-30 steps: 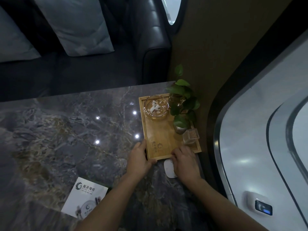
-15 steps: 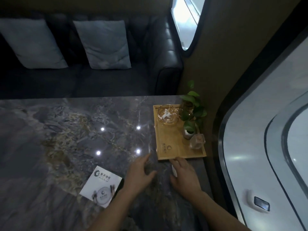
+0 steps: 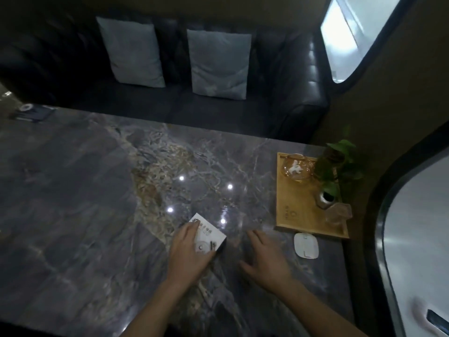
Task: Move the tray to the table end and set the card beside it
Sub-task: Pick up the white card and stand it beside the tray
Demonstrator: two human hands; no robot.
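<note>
At the lower centre of the frame, the left hand [image 3: 187,254] is lying over the white card [image 3: 209,237], fingers spread on its printed face; whether it is pinching the card cannot be told. The right hand [image 3: 264,259] is hovering open and empty just right of it, above the dark marble worktop [image 3: 97,190]. Toward the right edge, the wooden tray [image 3: 298,217] is sitting at the worktop's end, carrying a glass ashtray [image 3: 296,167], a small potted plant [image 3: 337,166] and a glass cup [image 3: 337,214]. A white coaster [image 3: 305,245] is lying just below the tray.
</note>
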